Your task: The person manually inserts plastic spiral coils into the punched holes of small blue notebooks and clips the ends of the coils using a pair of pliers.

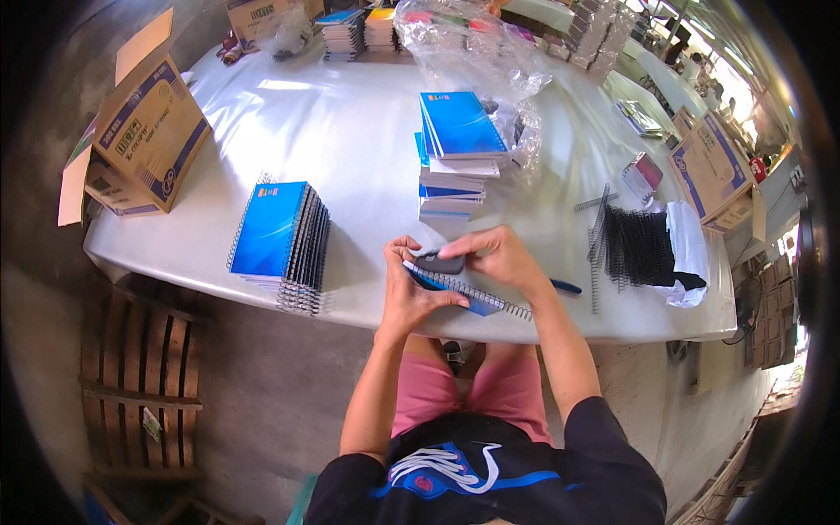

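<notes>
Near the table's front edge, my left hand [405,293] grips a small blue notebook [483,306], tilted, with its fingers and thumb closed around it. A metal spiral coil [490,299] runs along the notebook's edge, and its end sticks out past the lower right corner. My right hand [503,256] has its fingers bent onto a dark, rounded, flat object [440,262] just behind the coil; its kind cannot be made out. Just beyond the hands stands an uneven stack of blue-covered notebooks [459,127]. To the left is a pile of coil-bound blue notebooks [273,232].
Black coils [637,245] lie on white wrapping at the right, with loose coils [598,236] alongside. A dark blue pen-like object [566,286] lies near my right forearm. Open cartons [149,140] stand left and right [713,171]. Clear plastic [477,48] covers the far middle.
</notes>
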Demonstrator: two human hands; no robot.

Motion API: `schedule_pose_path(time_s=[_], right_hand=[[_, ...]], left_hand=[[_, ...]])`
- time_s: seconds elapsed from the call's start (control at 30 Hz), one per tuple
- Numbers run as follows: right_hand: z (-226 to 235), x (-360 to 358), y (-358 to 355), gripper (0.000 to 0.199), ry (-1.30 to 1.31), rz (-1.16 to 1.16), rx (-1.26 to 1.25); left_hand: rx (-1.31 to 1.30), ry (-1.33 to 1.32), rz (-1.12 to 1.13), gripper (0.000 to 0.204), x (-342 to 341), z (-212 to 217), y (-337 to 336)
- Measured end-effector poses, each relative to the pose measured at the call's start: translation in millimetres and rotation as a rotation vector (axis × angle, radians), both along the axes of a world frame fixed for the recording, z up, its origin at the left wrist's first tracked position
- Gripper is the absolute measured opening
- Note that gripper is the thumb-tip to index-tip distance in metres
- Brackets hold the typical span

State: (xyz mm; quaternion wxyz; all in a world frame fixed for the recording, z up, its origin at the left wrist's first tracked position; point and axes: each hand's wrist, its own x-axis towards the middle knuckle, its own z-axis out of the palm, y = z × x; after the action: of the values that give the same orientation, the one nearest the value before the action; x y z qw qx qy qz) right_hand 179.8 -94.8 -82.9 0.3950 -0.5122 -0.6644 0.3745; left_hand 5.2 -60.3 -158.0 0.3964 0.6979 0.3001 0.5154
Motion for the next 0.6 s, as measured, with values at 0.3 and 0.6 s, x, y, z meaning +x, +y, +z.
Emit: schedule_pose_path(time_s=[0.3,0.6], right_hand=[[-2.1,14.2,-8.6,0.04,-0.087,-0.154,0.125],[-26.7,28.5,-132.1,0.06,-1.075,-0.595,-0.246]], left_hand=[[0.057,-0.124,-0.041,0.061,-0.2,-6.1,-0.4],[-0.442,-0.446,-0.196,0.023,-11.7,21.1,-14.2]])
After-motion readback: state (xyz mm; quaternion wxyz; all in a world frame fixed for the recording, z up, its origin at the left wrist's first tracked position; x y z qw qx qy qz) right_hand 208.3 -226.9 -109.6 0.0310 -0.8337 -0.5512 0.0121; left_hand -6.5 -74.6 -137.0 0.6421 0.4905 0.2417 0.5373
